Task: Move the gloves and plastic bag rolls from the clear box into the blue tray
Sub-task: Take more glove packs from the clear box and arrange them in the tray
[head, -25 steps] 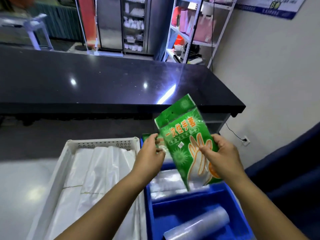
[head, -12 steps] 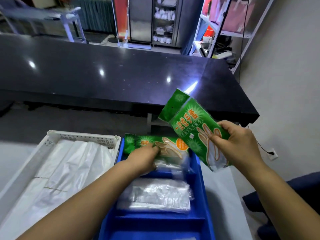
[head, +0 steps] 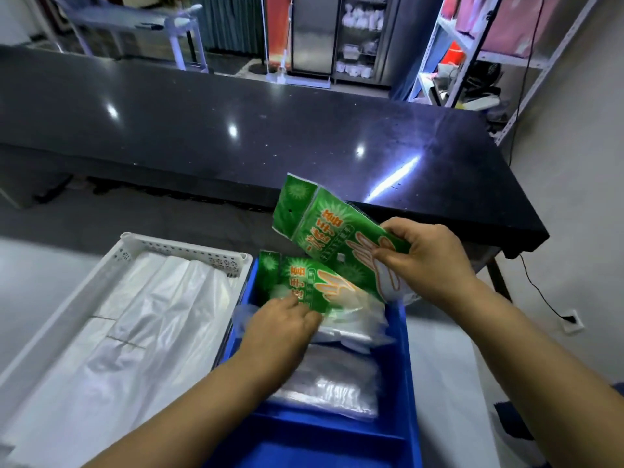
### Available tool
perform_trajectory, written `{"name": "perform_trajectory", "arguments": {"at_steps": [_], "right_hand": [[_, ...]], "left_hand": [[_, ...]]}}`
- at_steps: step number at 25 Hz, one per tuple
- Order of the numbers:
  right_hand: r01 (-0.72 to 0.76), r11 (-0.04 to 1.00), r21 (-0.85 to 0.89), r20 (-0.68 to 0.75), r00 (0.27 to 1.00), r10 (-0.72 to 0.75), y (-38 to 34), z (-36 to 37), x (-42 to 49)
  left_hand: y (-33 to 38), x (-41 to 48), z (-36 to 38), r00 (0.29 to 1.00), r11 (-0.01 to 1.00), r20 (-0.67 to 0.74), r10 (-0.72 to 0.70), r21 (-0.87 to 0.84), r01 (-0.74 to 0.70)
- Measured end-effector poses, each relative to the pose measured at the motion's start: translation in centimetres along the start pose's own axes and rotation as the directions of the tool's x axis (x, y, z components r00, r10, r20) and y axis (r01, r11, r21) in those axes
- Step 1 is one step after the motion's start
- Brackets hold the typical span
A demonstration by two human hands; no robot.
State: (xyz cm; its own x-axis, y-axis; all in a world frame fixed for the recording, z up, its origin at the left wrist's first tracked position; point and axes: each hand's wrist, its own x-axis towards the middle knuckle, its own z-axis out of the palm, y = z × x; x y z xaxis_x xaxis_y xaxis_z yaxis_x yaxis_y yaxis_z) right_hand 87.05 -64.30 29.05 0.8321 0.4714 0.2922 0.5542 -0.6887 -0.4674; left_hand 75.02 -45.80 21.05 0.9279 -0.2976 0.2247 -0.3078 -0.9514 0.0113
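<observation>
A person's right hand (head: 427, 265) gripped a green printed glove packet (head: 324, 228) in closed fingers above the blue plastic tray (head: 403, 359), while the left hand (head: 280, 329), fingers curled, pressed a second green packet (head: 304, 282) lying inside.

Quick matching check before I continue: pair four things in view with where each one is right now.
1. raised glove packet
2. lower glove packet
3. white basket
4. black counter

a. left of the blue tray
b. beyond both containers
c. pinched in the right hand
d. in the tray, under the left hand

Pairs: 1-c, 2-d, 3-a, 4-b
</observation>
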Motion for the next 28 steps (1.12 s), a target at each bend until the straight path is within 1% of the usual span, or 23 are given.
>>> {"name": "perform_trajectory", "arguments": {"at_steps": [2, 5, 7, 8, 10, 13, 15, 17, 20, 22, 24, 28], "right_hand": [[0.028, 0.999, -0.036, 0.120, 0.993, -0.023, -0.4, 1.5, 0.9], [0.081, 0.987, -0.141, 0.353, 0.935, -0.026, -0.4, 4.2, 1.8], [0.136, 0.969, -0.208, 0.439, 0.898, -0.032, -0.1, 6.3, 1.6], [0.163, 0.957, -0.238, 0.456, 0.889, -0.039, 0.1, 7.2, 1.5], [0.188, 0.938, -0.292, 0.457, 0.889, -0.036, 0.2, 8.6, 1.3], [0.288, 0.870, -0.400, 0.442, 0.892, -0.092, 0.4, 9.8, 1.4], [0.262, 0.870, -0.417, 0.423, 0.904, -0.069, 0.4, 10.1, 1.4], [0.208, 0.900, -0.384, 0.436, 0.900, -0.022, 0.4, 10.2, 1.3], [0.142, 0.956, -0.257, 0.423, 0.906, -0.021, 0.4, 9.7, 1.4], [0.116, 0.972, -0.205, 0.451, 0.892, -0.012, 0.2, 9.4, 1.8], [0.142, 0.967, -0.210, 0.472, 0.881, -0.027, -0.1, 9.4, 2.1], [0.199, 0.952, -0.232, 0.364, 0.926, -0.104, -0.3, 9.4, 2.4]], "left_hand": [[0.9, -2.8, 0.8, 0.998, 0.996, -0.002, 0.055, -0.074, -0.055], [1.5, -5.3, 1.7, 0.993, 0.994, 0.071, 0.093, -0.061, -0.089], [1.5, -5.8, 1.5, 0.993, 0.997, 0.096, 0.071, -0.048, -0.066], [1.5, -5.8, 1.5, 0.993, 0.997, 0.097, 0.060, -0.049, -0.056], [1.6, -5.8, 1.4, 0.995, 0.998, 0.090, 0.050, -0.050, -0.046], [1.7, -5.6, 1.5, 0.997, 0.998, 0.067, 0.046, -0.054, -0.042], [1.8, -5.3, 1.6, 0.998, 0.997, 0.042, 0.049, -0.059, -0.046], [1.9, -5.0, 1.7, 0.998, 0.997, 0.032, 0.048, -0.060, -0.046], [1.9, -4.7, 1.7, 0.999, 0.997, 0.024, 0.048, -0.057, -0.046], [1.8, -4.6, 1.6, 0.998, 0.997, 0.039, 0.040, -0.066, -0.037], [1.5, -4.3, 1.2, 0.998, 0.997, 0.058, 0.018, -0.071, -0.014], [1.1, -3.8, 0.6, 0.998, 0.998, 0.053, -0.020, -0.055, 0.023]]}}
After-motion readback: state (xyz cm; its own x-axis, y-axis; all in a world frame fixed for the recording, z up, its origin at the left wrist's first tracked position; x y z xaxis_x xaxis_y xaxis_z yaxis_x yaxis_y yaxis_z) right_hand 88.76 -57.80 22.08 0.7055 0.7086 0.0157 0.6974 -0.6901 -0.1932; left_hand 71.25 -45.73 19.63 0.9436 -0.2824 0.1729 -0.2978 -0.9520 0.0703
